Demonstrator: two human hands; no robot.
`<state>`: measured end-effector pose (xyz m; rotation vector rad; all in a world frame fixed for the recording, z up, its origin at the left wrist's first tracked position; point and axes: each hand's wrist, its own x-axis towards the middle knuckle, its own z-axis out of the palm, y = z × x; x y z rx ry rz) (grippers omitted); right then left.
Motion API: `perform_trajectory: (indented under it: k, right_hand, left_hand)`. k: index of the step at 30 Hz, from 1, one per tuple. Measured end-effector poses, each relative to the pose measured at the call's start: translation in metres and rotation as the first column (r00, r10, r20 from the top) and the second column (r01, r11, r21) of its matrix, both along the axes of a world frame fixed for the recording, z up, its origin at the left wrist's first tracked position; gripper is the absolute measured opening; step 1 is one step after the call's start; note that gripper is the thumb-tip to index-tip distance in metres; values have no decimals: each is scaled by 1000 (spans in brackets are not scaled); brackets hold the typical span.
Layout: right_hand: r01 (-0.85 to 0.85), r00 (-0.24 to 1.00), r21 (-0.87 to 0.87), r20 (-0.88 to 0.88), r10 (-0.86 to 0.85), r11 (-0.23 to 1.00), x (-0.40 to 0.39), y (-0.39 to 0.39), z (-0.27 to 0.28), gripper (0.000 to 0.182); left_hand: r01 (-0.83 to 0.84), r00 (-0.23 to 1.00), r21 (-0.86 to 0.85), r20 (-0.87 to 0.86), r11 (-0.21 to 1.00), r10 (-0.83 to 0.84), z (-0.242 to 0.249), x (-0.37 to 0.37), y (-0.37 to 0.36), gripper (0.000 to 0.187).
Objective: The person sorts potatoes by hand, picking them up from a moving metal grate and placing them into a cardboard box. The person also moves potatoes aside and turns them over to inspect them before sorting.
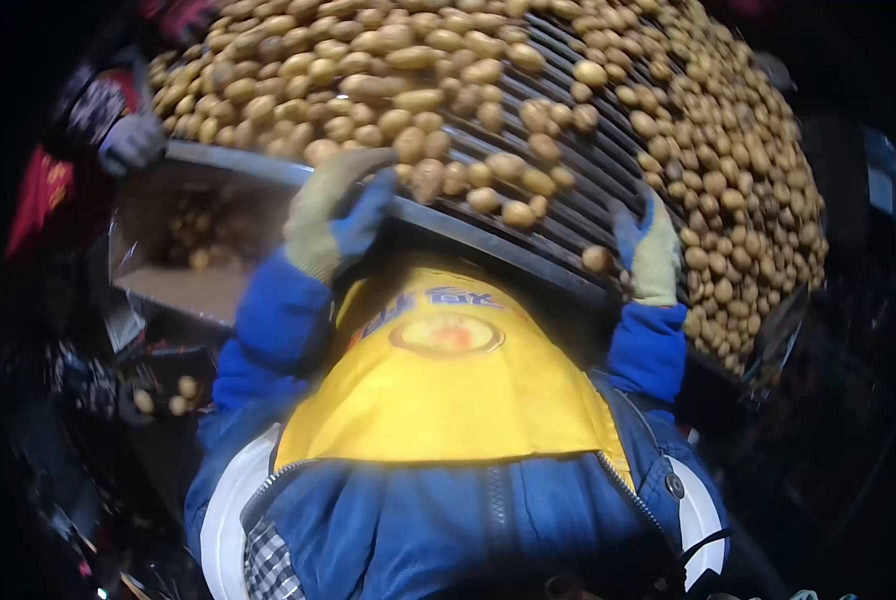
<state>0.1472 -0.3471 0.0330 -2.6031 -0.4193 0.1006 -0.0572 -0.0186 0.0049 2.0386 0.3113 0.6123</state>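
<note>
A co-worker's glove [133,143] was by the carton [158,282], contents blurred. Left hand [336,215] was half curled at the rail [448,222], beside potatoes [427,180]; couldn't tell if it held any. Step looked like hand-working potatoes over the slatted bars [568,165]; a move there called for fingers clear of slats. Right hand [653,245] was partly open near a loose potato [598,259], grip unclear, palm hidden. Far right edge was dark.
</note>
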Motion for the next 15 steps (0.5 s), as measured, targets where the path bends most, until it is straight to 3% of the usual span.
perform_trajectory:
  k: [1, 3, 5, 6, 8, 10, 11, 13, 15]
  right_hand:
    - [10, 999, -83, -51, -14, 997, 0, -30, 13, 55]
    - [225, 930, -369, -196, -312, 902, 2, -90, 25, 63]
    - [315, 940, -484, 43, -337, 816, -1, -192, -20, 65]
    - [336, 932, -484, 48, -359, 808, -7, -196, -17, 65]
    - [214, 914, -482, -208, -349, 850, -17, -180, -8, 67]
    - [164, 938, -538, -174, -299, 827, -27, -121, 2, 69]
    - [138, 929, -573, -206, -306, 807, -29, -93, 4, 69]
    - [36, 970, -502, -191, -152, 864, -28, -66, -20, 63]
    - [-30, 984, -247, -175, -15, 968, -28, -34, -44, 56]
  left_hand:
    - [113, 993, 155, 10, 981, -116, 4, 19, -8, 24]
    - [380, 923, 289, -61, 879, -379, 3, 51, -25, 34]
    - [596, 800, 305, -147, 743, -581, 0, 73, -47, 47]
    - [635, 765, 407, -215, 656, -607, -9, 81, -61, 56]
    - [760, 637, 436, -349, 482, -688, -20, 99, -86, 57]
    - [827, 546, 436, -470, 355, -694, -20, 109, -102, 60]
    - [834, 533, 433, -474, 341, -701, -23, 112, -103, 60]
    - [783, 610, 507, -511, 360, -606, -32, 118, -97, 62]
    - [790, 607, 469, -515, 394, -605, -23, 118, -86, 56]
